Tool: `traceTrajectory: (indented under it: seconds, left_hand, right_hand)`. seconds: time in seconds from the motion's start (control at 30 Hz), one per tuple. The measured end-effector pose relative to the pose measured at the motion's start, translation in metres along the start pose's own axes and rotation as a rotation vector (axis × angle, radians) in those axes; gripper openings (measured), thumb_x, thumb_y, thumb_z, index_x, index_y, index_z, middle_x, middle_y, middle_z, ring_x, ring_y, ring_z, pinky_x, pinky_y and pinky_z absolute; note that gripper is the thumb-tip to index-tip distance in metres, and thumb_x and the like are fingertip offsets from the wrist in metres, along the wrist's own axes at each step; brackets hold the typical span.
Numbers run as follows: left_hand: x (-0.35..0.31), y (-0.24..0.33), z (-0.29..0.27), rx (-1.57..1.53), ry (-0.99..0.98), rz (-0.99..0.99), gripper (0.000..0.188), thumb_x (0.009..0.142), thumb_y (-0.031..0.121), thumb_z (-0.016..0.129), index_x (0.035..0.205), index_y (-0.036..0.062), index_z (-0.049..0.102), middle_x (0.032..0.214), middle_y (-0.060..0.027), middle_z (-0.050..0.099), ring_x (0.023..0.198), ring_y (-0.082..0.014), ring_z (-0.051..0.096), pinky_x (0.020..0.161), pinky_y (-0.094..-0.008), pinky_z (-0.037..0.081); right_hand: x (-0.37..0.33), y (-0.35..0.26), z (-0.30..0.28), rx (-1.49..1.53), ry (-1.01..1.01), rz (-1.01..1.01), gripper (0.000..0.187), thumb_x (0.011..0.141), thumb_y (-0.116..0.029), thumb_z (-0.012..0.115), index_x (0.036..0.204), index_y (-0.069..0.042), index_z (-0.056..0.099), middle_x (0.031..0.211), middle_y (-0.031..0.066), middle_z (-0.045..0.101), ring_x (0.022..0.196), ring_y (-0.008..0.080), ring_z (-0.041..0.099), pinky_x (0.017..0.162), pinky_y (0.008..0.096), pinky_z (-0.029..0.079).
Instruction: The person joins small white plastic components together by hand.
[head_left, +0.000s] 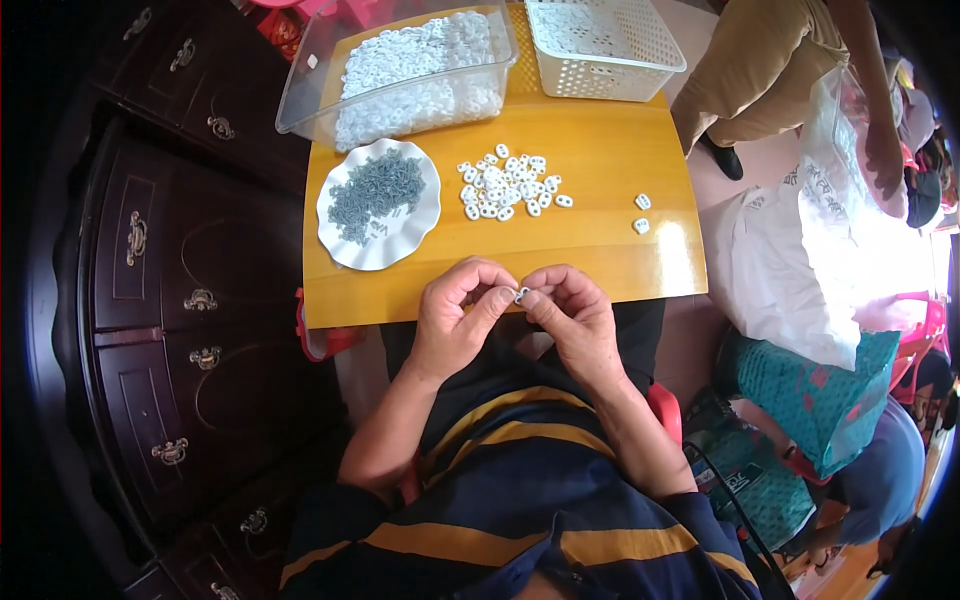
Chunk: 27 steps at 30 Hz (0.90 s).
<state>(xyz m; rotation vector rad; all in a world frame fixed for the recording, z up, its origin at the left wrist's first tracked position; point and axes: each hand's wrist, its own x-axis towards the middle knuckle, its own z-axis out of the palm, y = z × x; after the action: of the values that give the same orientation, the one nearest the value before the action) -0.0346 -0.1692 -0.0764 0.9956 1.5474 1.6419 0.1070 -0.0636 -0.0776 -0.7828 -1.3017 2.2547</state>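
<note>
My left hand [458, 318] and my right hand [578, 325] meet at the near edge of the yellow wooden table [600, 260]. Between their thumbs and fingertips they pinch one small white oval piece with dark holes [521, 295]; the fingers partly cover it. Whether a second small part is in the pinch cannot be told. Beyond my hands lies a loose pile of similar white two-holed pieces [512, 188]. A white scalloped plate [385, 254] at the left bears a heap of small grey tube-like parts [376, 192]. Two white pieces [642, 214] lie apart at the right.
Across the table's far side stand a clear plastic bin [292, 105] full of white pieces and a white perforated basket [610, 82]. Dark wooden cabinets [180, 270] line the left. A white sack [770, 270] and teal bags [825, 385] crowd the right, near another person's legs [765, 65].
</note>
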Motion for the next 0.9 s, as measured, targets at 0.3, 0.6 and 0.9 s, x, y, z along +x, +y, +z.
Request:
traceTrajectory:
  seconds: [0.3,0.6,0.9]
  left_hand:
    - [0.001,0.001,0.003,0.048,-0.042,0.026,0.005,0.096,0.004,0.065,0.096,-0.001,0.064,0.092,-0.0014,0.062,0.078,-0.0052,0.055,0.07,-0.0195,0.045]
    - [0.015,0.002,0.007,-0.14,-0.103,-0.154,0.012,0.095,0.004,0.068,0.105,-0.0012,0.067,0.094,-0.0002,0.065,0.082,-0.0041,0.059,0.074,-0.0187,0.048]
    - [0.076,-0.021,0.01,0.78,0.034,0.192,0.021,0.085,0.007,0.071,0.106,0.0048,0.07,0.087,-0.0086,0.068,0.073,-0.0221,0.066,0.065,-0.0329,0.053]
  right_hand:
    - [-0.001,0.01,-0.007,-0.062,0.025,-0.089,0.01,0.095,-0.007,0.069,0.103,-0.002,0.066,0.085,-0.0015,0.067,0.07,0.0038,0.057,0.061,0.0187,0.045]
    - [-0.01,0.002,-0.023,0.065,0.103,-0.051,0.01,0.095,-0.007,0.069,0.104,-0.002,0.066,0.082,0.0,0.067,0.068,0.0054,0.06,0.057,0.0192,0.046]
    - [-0.011,-0.005,-0.054,0.062,0.172,-0.167,0.016,0.096,-0.007,0.067,0.111,-0.001,0.064,0.093,0.0031,0.069,0.083,0.0079,0.061,0.076,0.0221,0.05]
